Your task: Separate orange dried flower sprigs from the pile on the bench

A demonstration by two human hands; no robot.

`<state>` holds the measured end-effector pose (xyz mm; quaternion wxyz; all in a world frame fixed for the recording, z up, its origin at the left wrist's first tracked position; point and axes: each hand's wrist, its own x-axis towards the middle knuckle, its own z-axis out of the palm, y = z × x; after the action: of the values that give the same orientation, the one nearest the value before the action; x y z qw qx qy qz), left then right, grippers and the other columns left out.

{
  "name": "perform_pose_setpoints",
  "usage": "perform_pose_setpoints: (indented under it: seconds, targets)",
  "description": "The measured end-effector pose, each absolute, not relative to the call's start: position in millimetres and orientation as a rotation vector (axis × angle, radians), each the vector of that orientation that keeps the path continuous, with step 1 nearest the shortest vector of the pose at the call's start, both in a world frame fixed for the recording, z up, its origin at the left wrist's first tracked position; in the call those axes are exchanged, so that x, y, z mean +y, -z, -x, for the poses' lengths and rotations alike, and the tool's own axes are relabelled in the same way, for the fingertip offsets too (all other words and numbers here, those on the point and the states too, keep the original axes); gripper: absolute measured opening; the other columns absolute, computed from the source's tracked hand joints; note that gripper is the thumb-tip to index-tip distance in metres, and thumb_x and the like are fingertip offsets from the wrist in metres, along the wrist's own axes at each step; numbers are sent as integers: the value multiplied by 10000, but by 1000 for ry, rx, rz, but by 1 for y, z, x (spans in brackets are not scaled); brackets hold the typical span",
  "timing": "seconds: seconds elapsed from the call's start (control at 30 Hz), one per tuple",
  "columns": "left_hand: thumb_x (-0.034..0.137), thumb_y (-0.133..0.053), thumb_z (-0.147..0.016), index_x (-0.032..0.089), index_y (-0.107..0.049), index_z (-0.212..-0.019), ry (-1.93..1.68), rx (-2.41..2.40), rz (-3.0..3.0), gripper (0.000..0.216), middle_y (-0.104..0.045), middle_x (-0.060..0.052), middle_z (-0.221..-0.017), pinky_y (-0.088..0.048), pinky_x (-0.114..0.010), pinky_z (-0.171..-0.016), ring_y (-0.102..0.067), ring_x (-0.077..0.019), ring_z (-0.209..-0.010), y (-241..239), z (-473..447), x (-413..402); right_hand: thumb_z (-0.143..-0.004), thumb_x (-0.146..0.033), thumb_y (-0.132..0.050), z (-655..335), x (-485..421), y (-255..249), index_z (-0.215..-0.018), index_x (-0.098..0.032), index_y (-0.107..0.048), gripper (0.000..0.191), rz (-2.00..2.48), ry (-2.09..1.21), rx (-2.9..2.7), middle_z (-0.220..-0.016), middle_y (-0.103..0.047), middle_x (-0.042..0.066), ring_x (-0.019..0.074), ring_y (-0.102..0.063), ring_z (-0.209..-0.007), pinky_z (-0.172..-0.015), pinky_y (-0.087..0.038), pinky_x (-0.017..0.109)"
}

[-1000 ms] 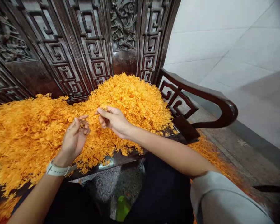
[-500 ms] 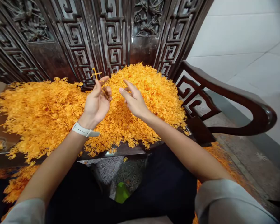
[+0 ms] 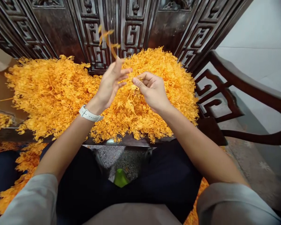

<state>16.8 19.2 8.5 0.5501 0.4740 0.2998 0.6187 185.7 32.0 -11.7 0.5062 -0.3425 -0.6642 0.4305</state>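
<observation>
My left hand [image 3: 107, 84], a pale watch strap on its wrist, is raised over the heap. A thin orange branched plastic stem [image 3: 111, 47], blurred at its tips, sticks up from between its thumb and fingers. My right hand [image 3: 154, 92] is closed in a pinch close beside the left fingertips. From that pinch hangs an orange piece with thin forked ends [image 3: 131, 104], partly lost against the same-coloured heap behind. Below and around both hands lies a large heap of orange branched plastic pieces [image 3: 178, 93] on a dark wooden bench.
The bench's carved back [image 3: 164, 31] rises behind the heap, and its curved armrest [image 3: 255, 84] stands at the right. A cardboard box [image 3: 1, 87] is at the left. More orange pieces [image 3: 30, 159] lie below the seat. Something green [image 3: 120, 178] shows between my legs.
My right hand has closed into a pinch and now has an orange piece dangling from it. The left hand's stem points higher. The view has shifted, with both hands nearer each other.
</observation>
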Motion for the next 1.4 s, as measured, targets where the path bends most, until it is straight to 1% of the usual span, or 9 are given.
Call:
perform_pose_setpoints:
  seconds: [0.13,0.3,0.43,0.57,0.67,0.77,0.87,1.13,1.4]
  targets:
    - [349,-874,-840,201,-765,-959,-1454,858,-1280,218,-764,-62,-1006,-562,-279,-781,-731,-210,-995,6,-26,11,-895,-706,-691,-185,30,14,-797,-225,-580,502,828,-882,-1614,-735,-506,-6,136,-480,-682,-606,-402,282]
    - [332,-763,-945,179,-675,-807,-1566,934,-1052,224,-697,-45,-838,-557,-279,-727,-719,-171,-834,7,-30,13,-953,-662,-640,-182,22,17,-786,-230,-574,468,863,-670,-1702,-738,-467,9,175,-499,-755,-652,-412,309]
    - [352,-730,-970,176,-628,-824,-1467,962,-886,250,-624,-25,-728,-482,-263,-587,-626,-136,-639,14,-27,18,-1044,-365,-543,-175,-6,12,-775,-233,-559,300,711,-448,-2034,-802,-524,36,195,-529,-799,-732,-454,347]
    - [376,-582,-1070,180,-570,-819,-1551,1062,-706,319,-523,13,-667,-373,-252,-562,-503,-103,-592,19,-8,34,-1042,-137,-407,-163,-64,-7,-783,-232,-651,368,167,-93,-2338,-753,-630,14,156,-553,-679,-628,-467,317]
    - [323,-448,-1128,185,-522,-810,-1635,1097,-548,355,-497,26,-660,-346,-257,-589,-408,-86,-583,12,19,47,-1052,-231,-536,-160,-87,-25,-852,-256,-758,300,-7,-35,-2329,-763,-686,-43,115,-564,-632,-586,-528,252]
    - [383,-497,-1108,193,-602,-917,-1601,937,-593,288,-620,7,-781,-430,-258,-694,-492,-93,-688,7,36,50,-1059,-228,-554,-171,-57,-30,-1058,-254,-792,240,362,-104,-2127,-854,-721,-18,111,-644,-748,-688,-582,177]
    - [491,-629,-1030,201,-678,-1085,-1517,827,-701,299,-671,-27,-926,-498,-282,-802,-634,-138,-864,8,31,41,-1039,-319,-622,-192,-2,-18,-1216,-236,-743,229,731,-172,-1887,-1015,-717,71,177,-683,-934,-807,-598,290]
    - [398,-758,-956,200,-753,-1113,-1358,714,-882,253,-695,-78,-1098,-537,-254,-768,-718,-196,-986,10,-16,10,-994,-596,-623,-192,12,12,-1145,-221,-682,409,857,-463,-1956,-959,-664,61,209,-628,-919,-903,-542,396]
    - [311,-786,-929,194,-712,-920,-1380,880,-904,138,-722,-34,-864,-529,-238,-654,-648,-116,-719,15,-20,8,-1074,-446,-506,-185,14,22,-910,-236,-596,281,775,-350,-2039,-838,-568,44,213,-548,-859,-832,-495,384]
